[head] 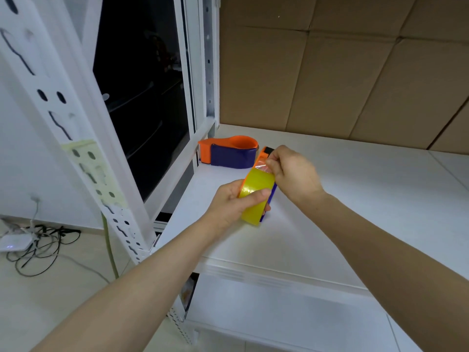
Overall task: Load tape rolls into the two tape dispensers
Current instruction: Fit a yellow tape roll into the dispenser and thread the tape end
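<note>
Yellow tape roll (256, 196), seated in the orange-and-blue held dispenser (273, 196), raised just in front of the empty dispenser (233, 154) and slightly to its right. Left hand (233, 201) wrapped round roll and dispenser body together, thumb laid across the roll's outer band, fingers curled underneath. Right hand (291, 171) pinching the free tape end (262, 167) between thumb and forefinger, close by the orange nose of the held dispenser; other fingers curled in.

Progress, as judged: first loading seemingly near its finish, with the roll mounted and the leader probably being drawn toward the cutter. Whether already threaded through, impossible to tell. Second loading not yet begun: empty dispenser lying on the board, orange hub bare, touched by neither hand. No second roll in view. Roughly half of the task left.

Surface and room:
- **Surface:** white shelf board (330, 199) beneath the empty dispenser, smooth and matte, extending well to its right and toward the camera.
- **Behind and to the right:** wall of flattened brown cardboard (355, 72).
- **Immediately to the left:** white-framed window (147, 85) with dark glass.
- **Farther left, nearer the camera:** white perforated upright (50, 97) of the rack.
- **Well below and to the left:** pale floor carrying a tangle of black cables (43, 240) beside a small white box (15, 242).
- **Below the board:** second white shelf (279, 313).
</note>
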`<state>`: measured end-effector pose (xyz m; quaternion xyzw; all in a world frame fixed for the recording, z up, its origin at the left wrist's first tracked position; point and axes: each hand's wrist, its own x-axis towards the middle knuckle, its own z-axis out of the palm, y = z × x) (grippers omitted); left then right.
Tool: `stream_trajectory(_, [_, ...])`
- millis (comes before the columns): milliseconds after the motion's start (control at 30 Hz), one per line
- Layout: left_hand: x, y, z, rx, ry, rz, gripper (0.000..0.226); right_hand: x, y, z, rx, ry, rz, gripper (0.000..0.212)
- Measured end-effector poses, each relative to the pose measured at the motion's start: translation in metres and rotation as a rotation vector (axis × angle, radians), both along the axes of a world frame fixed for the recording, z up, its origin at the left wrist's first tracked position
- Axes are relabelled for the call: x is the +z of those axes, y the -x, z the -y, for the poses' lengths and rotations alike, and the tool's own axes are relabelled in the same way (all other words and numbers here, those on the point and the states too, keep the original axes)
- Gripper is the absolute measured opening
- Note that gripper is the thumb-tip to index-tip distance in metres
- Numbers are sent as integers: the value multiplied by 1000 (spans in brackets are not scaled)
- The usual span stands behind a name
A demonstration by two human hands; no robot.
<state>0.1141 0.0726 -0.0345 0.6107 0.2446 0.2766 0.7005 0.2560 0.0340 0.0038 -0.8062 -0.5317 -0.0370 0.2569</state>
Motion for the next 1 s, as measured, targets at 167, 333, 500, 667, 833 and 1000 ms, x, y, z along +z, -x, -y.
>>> stream_trajectory(167, [3, 3, 0, 34, -34, -5, 5, -1, 1, 3, -1, 5, 213, 26])
stream_trajectory(333, [8, 2, 2, 63, -47, -34, 13, -1, -1, 7, 14, -83, 114, 20])
stream_trajectory(500, [12, 0, 3, 123, -47, -68, 25, 5, 2, 8, 9, -33, -22, 19])
stream_trajectory(667, [12, 3, 2, 16, -12, -103, 13, 16, -8, -3, -55, 168, -21, 22])
stream_trajectory(833, [13, 3, 1, -22, 36, -49, 7, 18, -12, -9, -144, 225, 14, 16])
stream_trajectory(1000, [12, -5, 1, 0, -14, -93, 14, 19, -14, -8, -203, 268, -37, 15])
